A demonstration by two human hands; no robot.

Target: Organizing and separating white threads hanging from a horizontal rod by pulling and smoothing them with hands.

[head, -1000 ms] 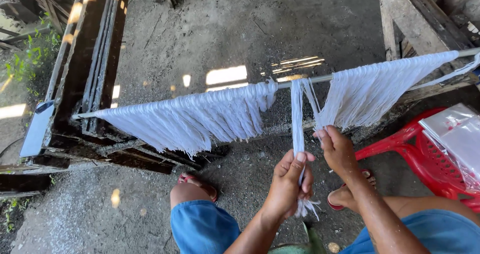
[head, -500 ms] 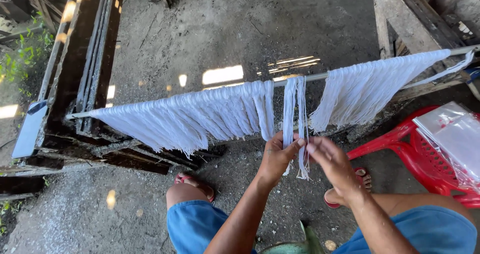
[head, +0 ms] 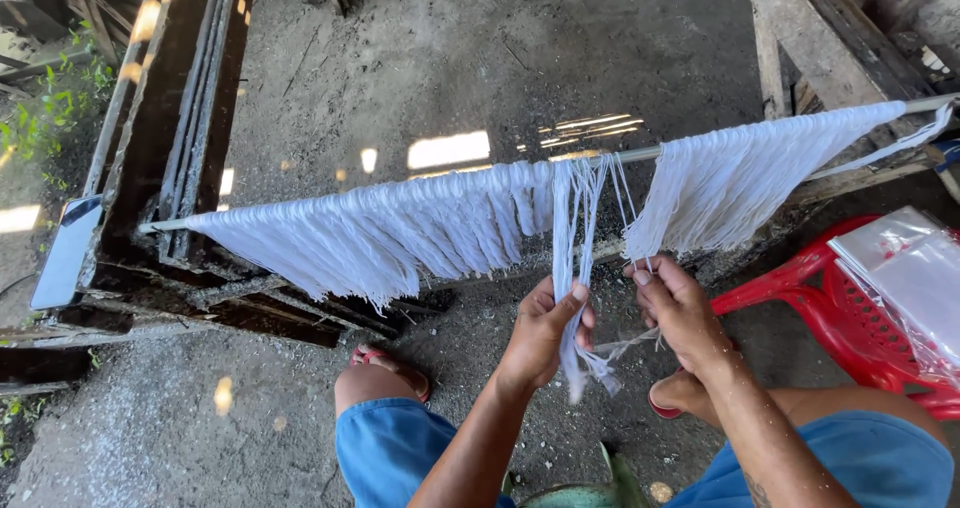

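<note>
A thin metal rod runs across in front of me, hung with bundles of white threads on the left and more white threads on the right. Between them hangs a separate narrow bunch. My left hand is closed around that bunch, its loose ends trailing below my fingers. My right hand pinches a few single strands that run up to the rod. My knees in blue shorts are below.
A red plastic chair with clear plastic bags stands at the right. A dark wooden frame lies at the left with a phone on its end. Timber lies at the back right; the floor is rough concrete.
My left hand slid up the narrow bunch and then settled lower, gripping it. My right hand moved from the rod side down to pinch a few separate strands.
</note>
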